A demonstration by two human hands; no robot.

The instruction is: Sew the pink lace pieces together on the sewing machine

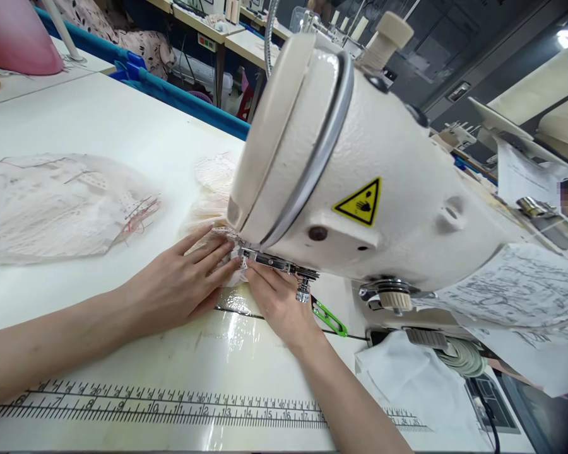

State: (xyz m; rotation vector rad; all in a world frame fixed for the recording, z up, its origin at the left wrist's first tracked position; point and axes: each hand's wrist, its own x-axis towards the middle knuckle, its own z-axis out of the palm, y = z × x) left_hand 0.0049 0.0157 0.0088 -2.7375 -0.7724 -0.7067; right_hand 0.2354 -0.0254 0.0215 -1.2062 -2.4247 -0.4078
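My left hand [189, 271] lies flat with fingers stretched over a gathered, pale lace fabric [213, 208], its fingertips close to the needle area. On the other side of that area, my right hand [279, 296] reaches under the head of a white sewing machine [312, 151]. Its visible fingers are stretched forward and low, beside the fabric's edge; metal thread-guide parts cover some of them. The machine head hides the far part of the fabric and the needle. Green thread snips [330, 318] lie just right of my right wrist.
A sheer white lace piece [61, 208] with loose reddish threads lies on the white table [137, 353] at left. A printed ruler [194, 407] runs along the front. White cloth [411, 372] and patterned paper [515, 284] are at right. Blue fabric [184, 98] borders the far edge.
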